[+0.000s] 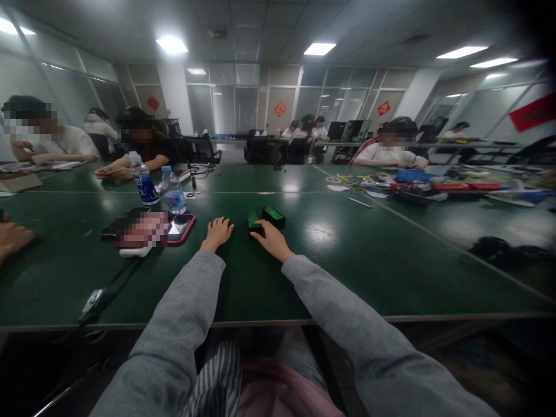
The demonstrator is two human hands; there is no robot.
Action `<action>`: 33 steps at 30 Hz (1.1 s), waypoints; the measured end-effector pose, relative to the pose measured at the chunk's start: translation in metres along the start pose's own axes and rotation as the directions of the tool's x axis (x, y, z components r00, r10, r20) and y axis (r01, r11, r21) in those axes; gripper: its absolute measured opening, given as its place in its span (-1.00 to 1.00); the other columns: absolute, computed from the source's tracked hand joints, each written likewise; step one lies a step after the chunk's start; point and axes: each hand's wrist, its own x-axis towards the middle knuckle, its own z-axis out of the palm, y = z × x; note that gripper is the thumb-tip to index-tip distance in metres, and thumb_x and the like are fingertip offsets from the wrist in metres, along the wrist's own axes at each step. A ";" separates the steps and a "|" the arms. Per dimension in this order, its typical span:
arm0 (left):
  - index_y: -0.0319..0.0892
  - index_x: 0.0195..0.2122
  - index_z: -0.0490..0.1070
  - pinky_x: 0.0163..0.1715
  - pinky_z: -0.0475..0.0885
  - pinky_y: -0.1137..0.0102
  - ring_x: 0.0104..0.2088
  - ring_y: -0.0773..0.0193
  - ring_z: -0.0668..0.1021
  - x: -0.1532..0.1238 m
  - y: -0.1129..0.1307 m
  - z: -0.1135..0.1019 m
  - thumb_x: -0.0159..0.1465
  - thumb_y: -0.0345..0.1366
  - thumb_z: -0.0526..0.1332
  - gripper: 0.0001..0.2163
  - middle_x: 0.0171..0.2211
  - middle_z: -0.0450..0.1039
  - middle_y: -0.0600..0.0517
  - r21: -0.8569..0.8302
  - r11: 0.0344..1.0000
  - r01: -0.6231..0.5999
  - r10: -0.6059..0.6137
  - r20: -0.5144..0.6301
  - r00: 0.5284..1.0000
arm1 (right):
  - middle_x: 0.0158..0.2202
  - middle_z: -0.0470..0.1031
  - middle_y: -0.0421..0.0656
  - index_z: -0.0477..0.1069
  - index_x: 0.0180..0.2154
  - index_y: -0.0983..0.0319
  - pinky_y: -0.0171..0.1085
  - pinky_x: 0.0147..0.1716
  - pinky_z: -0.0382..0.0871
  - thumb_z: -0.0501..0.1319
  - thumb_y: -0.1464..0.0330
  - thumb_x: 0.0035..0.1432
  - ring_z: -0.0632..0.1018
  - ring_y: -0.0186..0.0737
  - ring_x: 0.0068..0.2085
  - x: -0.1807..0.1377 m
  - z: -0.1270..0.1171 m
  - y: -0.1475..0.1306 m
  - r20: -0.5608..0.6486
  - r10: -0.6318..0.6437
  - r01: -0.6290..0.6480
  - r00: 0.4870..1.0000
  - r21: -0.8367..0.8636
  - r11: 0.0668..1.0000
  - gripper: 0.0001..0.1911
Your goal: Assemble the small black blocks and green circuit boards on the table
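Two small black boxes with green, circuit-board-like tops lie side by side on the table ahead of me. My right hand [273, 240] has its thumb and fingers at the near end of the left box [252, 218], closed around it and covering part of it. Just behind those fingers and to the right is the other box [274, 215], set at an angle. Palm down on the green tabletop, my left hand [218, 232] rests to the left of the boxes with its fingers spread, and it holds nothing.
Left of my hands are a pink-edged phone [181, 228], a white device with a cable [138, 250] and two water bottles [175, 194]. Cables and tools [417, 182] are piled at the right back. A co-worker's hand [15, 238] shows at the left edge; other people sit beyond.
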 end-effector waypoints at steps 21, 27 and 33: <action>-0.16 0.20 0.26 0.19 0.15 0.02 0.24 0.01 0.24 0.000 0.003 -0.005 0.40 -0.10 -0.08 -0.56 0.25 0.20 -0.16 0.016 1.000 0.008 -0.009 0.021 1.000 | -0.04 0.40 -0.09 0.21 0.18 0.11 -0.20 -0.06 0.36 0.07 0.13 0.30 0.45 -0.19 -0.06 -0.001 -0.002 -0.002 0.029 0.001 0.001 1.000 -0.082 0.997 -0.53; -0.16 0.21 0.25 0.20 0.14 0.01 0.25 0.01 0.22 0.000 0.003 -0.005 0.40 -0.10 -0.10 -0.55 0.26 0.19 -0.16 0.014 1.000 0.006 -0.006 0.039 0.999 | -0.05 0.40 -0.10 0.21 0.19 0.09 -0.19 -0.06 0.36 0.05 0.12 0.32 0.45 -0.20 -0.05 -0.002 -0.002 -0.002 0.046 0.004 0.000 0.999 -0.081 0.997 -0.54; -0.15 0.22 0.24 0.21 0.13 0.02 0.26 0.02 0.22 0.001 0.003 -0.004 0.40 -0.09 -0.10 -0.55 0.27 0.18 -0.15 0.000 1.000 0.018 -0.018 0.034 0.999 | -0.02 0.39 -0.09 0.19 0.20 0.09 -0.15 -0.02 0.36 0.06 0.12 0.31 0.45 -0.17 -0.04 -0.002 -0.002 -0.002 0.041 0.011 -0.008 0.999 -0.063 0.998 -0.53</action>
